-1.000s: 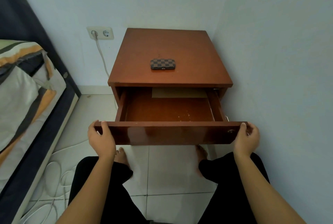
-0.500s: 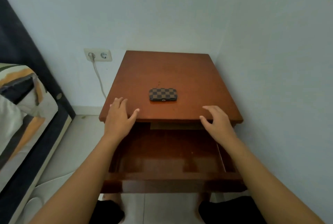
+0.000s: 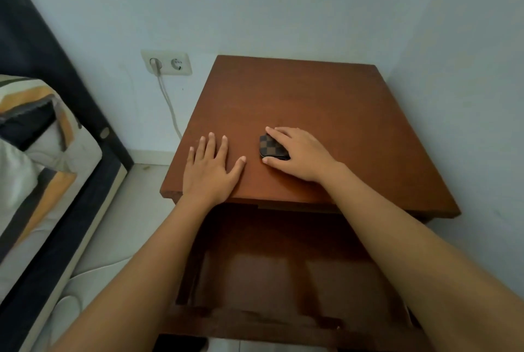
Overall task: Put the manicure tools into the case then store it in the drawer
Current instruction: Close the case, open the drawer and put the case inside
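A small checkered brown case, closed, lies on top of the wooden nightstand. My right hand covers its right part, thumb at the near edge and fingers over the far edge, gripping it while it rests on the wood. My left hand lies flat on the nightstand top to the left of the case, fingers spread, holding nothing. Below the top, the drawer stands pulled out, and its visible floor is bare. No loose manicure tools are in view.
The nightstand sits in a corner with walls behind and to the right. A wall socket with a white cable is at the left. A bed with a striped cover stands at far left on a tiled floor.
Both hands left the drawer front and moved up onto the nightstand top. The right hand closed over the case; the left hand flattened beside it. The view moved closer and higher.
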A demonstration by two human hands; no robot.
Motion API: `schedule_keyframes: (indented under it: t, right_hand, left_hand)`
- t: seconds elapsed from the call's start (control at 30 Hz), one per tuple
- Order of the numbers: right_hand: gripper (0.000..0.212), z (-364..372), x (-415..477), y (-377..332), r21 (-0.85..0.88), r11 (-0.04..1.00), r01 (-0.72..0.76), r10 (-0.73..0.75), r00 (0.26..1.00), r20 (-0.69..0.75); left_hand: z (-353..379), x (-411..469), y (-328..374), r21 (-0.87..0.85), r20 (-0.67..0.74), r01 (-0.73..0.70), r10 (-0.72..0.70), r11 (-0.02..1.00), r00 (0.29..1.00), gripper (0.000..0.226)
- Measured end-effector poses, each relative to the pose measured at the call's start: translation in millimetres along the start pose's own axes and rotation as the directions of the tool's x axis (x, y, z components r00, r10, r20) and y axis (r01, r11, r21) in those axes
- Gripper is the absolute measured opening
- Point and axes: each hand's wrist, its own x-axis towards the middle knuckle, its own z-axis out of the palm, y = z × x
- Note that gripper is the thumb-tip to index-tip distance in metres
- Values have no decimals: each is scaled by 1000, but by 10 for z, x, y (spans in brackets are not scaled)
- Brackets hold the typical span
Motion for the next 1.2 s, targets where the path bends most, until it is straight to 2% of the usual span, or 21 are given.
schedule_keyframes:
  t: [0.1,0.27,0.37,0.5,0.57,0.63,0.73,0.87,1.07,1.2]
  right_hand:
    - [71,63,-49,-26,1,1000,-14,14,996,-91]
    - [69,126,-448,-178,-43,999,-3,-3,990,-142]
    - [71,107,-793,-299,-39,999,33,-36,994,-99]
    - [73,233,-1256,-497,-119,974,194,-202,977,-63]
    - [71,377,-1380,-546,-130,951,279,-280,960,11]
    - [70,516,-1397,-557,-80,955,284,-272,952,140]
    - [72,741,-1289,-475,34,988,153,-155,931,330]
    - [75,941,-1182,-319,168,976,-140,41,870,491]
    - [76,979,-1238,-267,176,958,-228,107,847,520]
    - [64,791,-1459,-305,344,852,-394,217,865,452]
  left_hand:
    - [8,1,-3,5,-3,1,-1,1000,1000,72]
    - [5,-2,-10,4,-8,2,-2,1000,1000,73]
    - [3,-15,-5,0,-10,-4,4,1000,1000,73]
    - [-25,-32,4,-20,-13,-7,7,1000,1000,72]
    - [-31,-41,9,-18,-15,-7,7,1000,1000,71]
    - [-27,-42,7,-13,-16,-10,10,1000,1000,72]
    - [-13,-35,-6,-22,-25,-15,15,1000,1000,71]
    - [-9,-32,-15,-20,-25,-16,16,1000,1000,71]
    - [-5,-98,-6,-12,-20,-26,26,1000,999,67]
    - [26,-423,71,-73,-68,-27,22,997,997,59]
